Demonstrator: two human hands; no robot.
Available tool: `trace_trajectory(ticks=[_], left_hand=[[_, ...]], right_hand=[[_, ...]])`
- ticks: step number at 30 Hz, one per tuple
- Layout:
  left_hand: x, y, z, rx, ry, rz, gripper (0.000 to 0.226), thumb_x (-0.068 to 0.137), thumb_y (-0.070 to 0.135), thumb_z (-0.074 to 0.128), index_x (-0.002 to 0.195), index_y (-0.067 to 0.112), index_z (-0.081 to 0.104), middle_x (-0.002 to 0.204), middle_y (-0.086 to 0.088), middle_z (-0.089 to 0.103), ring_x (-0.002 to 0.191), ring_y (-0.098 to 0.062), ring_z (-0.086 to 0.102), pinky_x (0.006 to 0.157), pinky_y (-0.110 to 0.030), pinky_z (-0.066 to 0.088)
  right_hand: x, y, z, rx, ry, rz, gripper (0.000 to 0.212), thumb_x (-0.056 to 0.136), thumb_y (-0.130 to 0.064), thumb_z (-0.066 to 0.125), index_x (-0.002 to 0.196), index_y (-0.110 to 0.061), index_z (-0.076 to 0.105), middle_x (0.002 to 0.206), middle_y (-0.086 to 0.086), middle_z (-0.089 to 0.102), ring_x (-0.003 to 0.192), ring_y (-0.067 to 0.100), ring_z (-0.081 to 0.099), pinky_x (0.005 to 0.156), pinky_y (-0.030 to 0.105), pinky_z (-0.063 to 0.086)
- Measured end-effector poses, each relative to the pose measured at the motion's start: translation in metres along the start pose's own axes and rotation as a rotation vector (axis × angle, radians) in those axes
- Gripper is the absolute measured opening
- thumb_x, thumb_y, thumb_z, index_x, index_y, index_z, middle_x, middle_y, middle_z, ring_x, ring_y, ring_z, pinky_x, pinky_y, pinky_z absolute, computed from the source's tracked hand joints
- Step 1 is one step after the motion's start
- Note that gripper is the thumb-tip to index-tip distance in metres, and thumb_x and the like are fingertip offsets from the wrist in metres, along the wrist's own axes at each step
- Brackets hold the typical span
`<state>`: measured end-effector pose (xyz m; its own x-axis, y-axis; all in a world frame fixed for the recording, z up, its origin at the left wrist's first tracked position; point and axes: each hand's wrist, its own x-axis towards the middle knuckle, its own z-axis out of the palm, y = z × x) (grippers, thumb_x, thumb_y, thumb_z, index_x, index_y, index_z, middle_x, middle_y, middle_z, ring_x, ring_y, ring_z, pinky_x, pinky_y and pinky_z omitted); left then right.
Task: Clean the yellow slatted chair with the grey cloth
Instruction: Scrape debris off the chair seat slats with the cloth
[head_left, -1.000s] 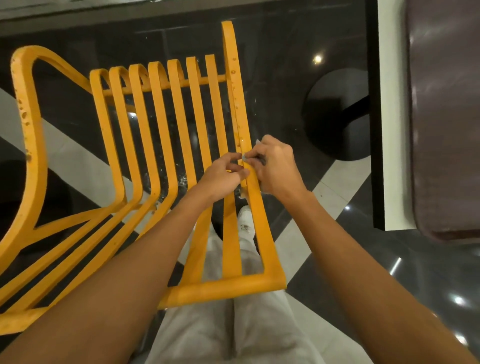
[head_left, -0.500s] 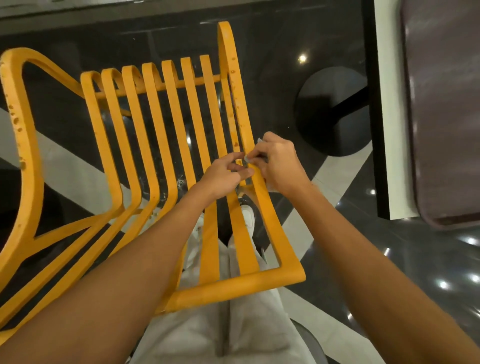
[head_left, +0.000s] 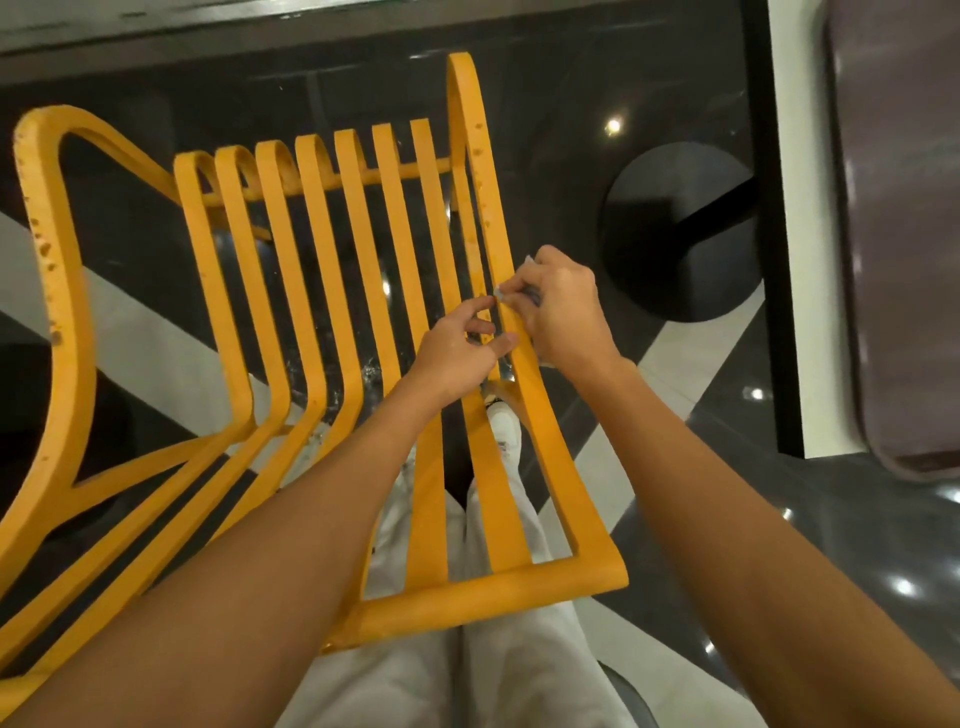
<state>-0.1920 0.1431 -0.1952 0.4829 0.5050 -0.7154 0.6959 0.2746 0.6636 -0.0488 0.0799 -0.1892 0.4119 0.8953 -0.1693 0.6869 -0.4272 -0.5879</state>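
Observation:
The yellow slatted chair (head_left: 322, 291) fills the left and middle of the view, seen from above and behind its backrest. My right hand (head_left: 563, 312) is closed around the right side rail, pinching a small grey cloth (head_left: 500, 294). Only a pale corner of the cloth shows at my fingertips; the rest is hidden inside my fist. My left hand (head_left: 457, 353) sits just left of it, thumb on the same rail and fingers curled around the neighbouring thin slat. The two hands nearly touch.
A round black table base (head_left: 675, 234) stands on the dark glossy floor right of the chair. A white table edge (head_left: 789, 260) and a dark brown top (head_left: 898, 234) run along the right side. My white trousers and shoe (head_left: 501, 415) show below the slats.
Both hands stay at the same spot on the right rail. My left fingers have spread a little. The camera has shifted, so the chair sits slightly differently in view.

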Motion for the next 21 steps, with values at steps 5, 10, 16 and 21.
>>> trace_trajectory(ticks=[5,10,16,21], left_hand=[[0.003,0.002,0.003,-0.019,0.063,0.005,0.061,0.098,0.037,0.074,0.153,0.037,0.049,0.126,0.010,0.068,0.114,-0.016,0.067,0.096,-0.038,0.057],[0.007,0.008,0.005,-0.061,0.114,-0.015,0.061,0.098,0.033,0.075,0.154,0.032,0.050,0.129,0.008,0.066,0.109,-0.014,0.068,0.072,-0.019,0.049],[0.009,0.003,0.006,-0.088,0.116,-0.046,0.059,0.095,0.034,0.078,0.149,0.035,0.056,0.122,0.010,0.069,0.115,-0.014,0.066,0.098,-0.034,0.053],[0.009,0.006,0.003,-0.092,0.087,-0.081,0.061,0.095,0.034,0.078,0.151,0.038,0.054,0.123,0.011,0.069,0.119,-0.012,0.061,0.108,-0.046,0.050]], right_hand=[[0.005,0.006,0.002,0.007,-0.007,-0.034,0.008,0.095,-0.011,0.074,0.099,-0.009,0.080,0.094,0.004,0.058,0.082,0.011,0.057,0.069,0.022,0.052],[0.048,0.004,0.010,0.017,0.098,-0.042,0.008,0.096,-0.014,0.072,0.096,-0.010,0.079,0.098,0.004,0.059,0.089,0.019,0.063,0.073,0.045,0.059],[0.016,0.014,-0.003,0.010,-0.056,-0.156,0.008,0.096,-0.011,0.071,0.098,-0.009,0.078,0.093,0.000,0.053,0.084,0.014,0.057,0.068,0.038,0.056],[0.039,0.012,-0.008,-0.013,-0.057,-0.119,0.008,0.096,-0.014,0.074,0.098,-0.009,0.079,0.095,0.000,0.055,0.086,0.017,0.061,0.074,0.042,0.059]])
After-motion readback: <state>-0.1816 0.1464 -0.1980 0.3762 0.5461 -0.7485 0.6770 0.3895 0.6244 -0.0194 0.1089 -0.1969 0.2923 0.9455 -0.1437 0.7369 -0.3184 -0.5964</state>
